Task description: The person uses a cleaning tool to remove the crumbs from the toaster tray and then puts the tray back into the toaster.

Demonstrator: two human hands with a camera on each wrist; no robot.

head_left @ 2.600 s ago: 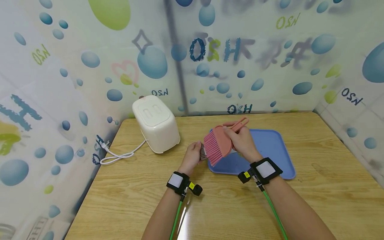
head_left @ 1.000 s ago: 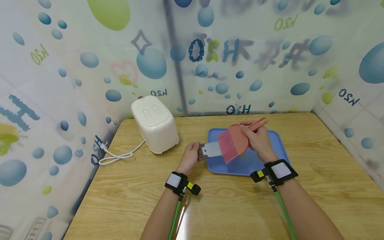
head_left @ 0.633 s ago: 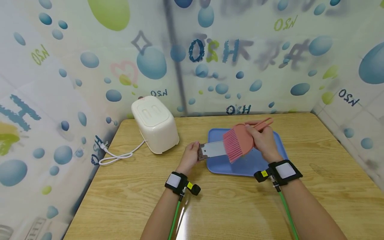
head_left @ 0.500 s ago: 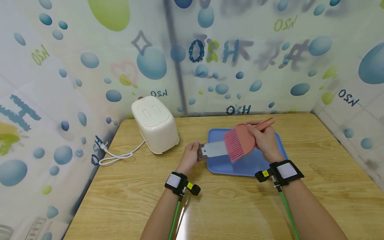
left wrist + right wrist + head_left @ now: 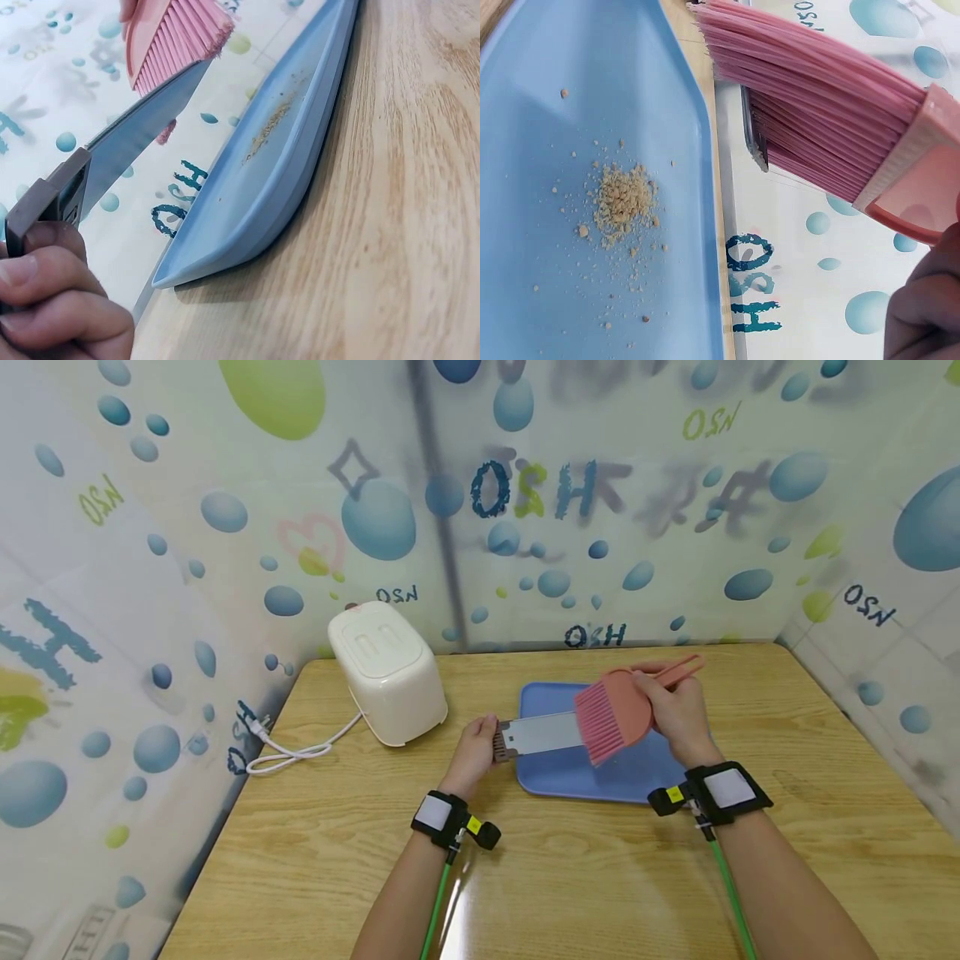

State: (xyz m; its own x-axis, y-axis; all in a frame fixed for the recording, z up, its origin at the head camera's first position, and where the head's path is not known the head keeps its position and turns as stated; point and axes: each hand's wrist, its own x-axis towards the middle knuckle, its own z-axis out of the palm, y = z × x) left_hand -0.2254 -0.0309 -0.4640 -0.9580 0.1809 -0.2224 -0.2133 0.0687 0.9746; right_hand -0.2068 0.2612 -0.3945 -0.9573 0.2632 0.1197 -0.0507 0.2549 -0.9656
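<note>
My left hand (image 5: 472,752) grips the brown end of a crumb tray (image 5: 543,733), a flat metal plate reaching right over the blue tray (image 5: 536,781). Pink bristles of a small hand brush (image 5: 628,706) lie across the plate's far end. My right hand (image 5: 682,714) holds that brush by its handle, which points up and right. In the left wrist view, the plate (image 5: 139,124) is raised above the blue tray. A small heap of crumbs (image 5: 622,199) lies in the blue tray, with loose bits scattered around it.
A white toaster (image 5: 390,672) stands at the back left of the wooden table (image 5: 360,843). Its white cord (image 5: 300,750) lies looped beside it, with the plug near the left edge. Patterned sheets (image 5: 652,527) hang behind and at both sides.
The brush and my right hand have moved right along the plate, showing more of its metal. My left hand has stayed nearly in place with the crumb tray.
</note>
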